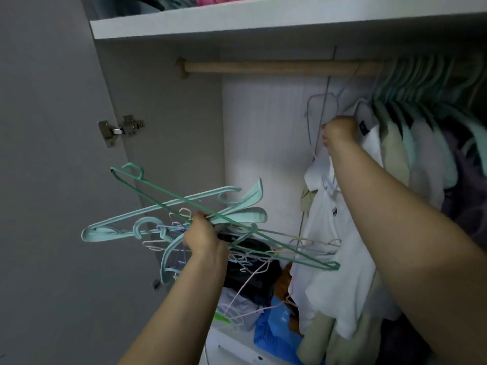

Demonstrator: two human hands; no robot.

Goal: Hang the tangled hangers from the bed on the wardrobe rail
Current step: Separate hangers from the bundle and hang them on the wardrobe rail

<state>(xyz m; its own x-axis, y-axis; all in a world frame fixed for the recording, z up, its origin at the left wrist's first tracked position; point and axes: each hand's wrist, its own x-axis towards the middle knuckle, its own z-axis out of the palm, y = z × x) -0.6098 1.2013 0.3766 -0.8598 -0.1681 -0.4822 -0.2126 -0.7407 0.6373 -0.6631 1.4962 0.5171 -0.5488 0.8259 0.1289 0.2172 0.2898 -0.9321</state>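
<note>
My left hand [204, 239] grips a tangled bunch of hangers [184, 222], teal plastic ones mixed with thin white and blue wire ones, held out in front of the open wardrobe. The wooden rail [263, 67] runs across the top of the wardrobe, bare on its left half. My right hand [340, 131] is raised below the rail and pinches a thin grey wire hanger [320, 106] that hangs next to the clothes.
Shirts on teal hangers [411, 143] crowd the rail's right end; a white polo shirt [332, 233] hangs nearest. The grey wardrobe door [52, 154] stands open at left. Above is a white shelf [263, 19] with folded clothes. Clothes and bags [258, 299] are piled on the wardrobe floor.
</note>
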